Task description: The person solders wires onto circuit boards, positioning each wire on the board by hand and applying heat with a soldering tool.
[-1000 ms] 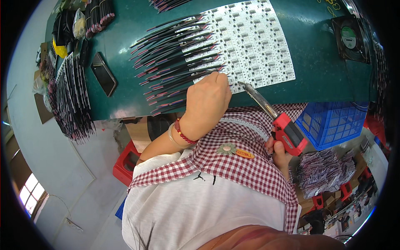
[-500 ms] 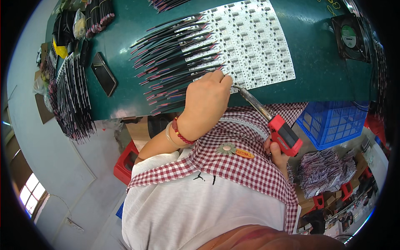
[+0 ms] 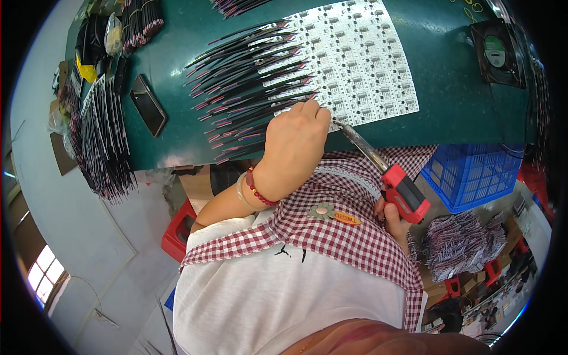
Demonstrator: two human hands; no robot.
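By gridded sheeting (image 3: 362, 66), right fingers (image 3: 391, 212) grip a plastic-handled iron (image 3: 404, 190); left fingers (image 3: 310, 107) curl, contents hidden.

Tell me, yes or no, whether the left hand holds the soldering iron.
No, the right hand holds the soldering iron; the left hand is at the white sheet.

Over the green bench (image 3: 452, 65), you have a wide lane between the white board sheet (image 3: 367, 65) and the black fan (image 3: 500, 53) at the right. A narrower strip runs between the phone (image 3: 148, 105) and the black wires (image 3: 242, 71), which block your way to the sheet from the left. Your left grip (image 3: 299, 133) crowds the near-left corner, and the soldering iron (image 3: 374, 156) slants across the approach from your right grip (image 3: 393, 217).
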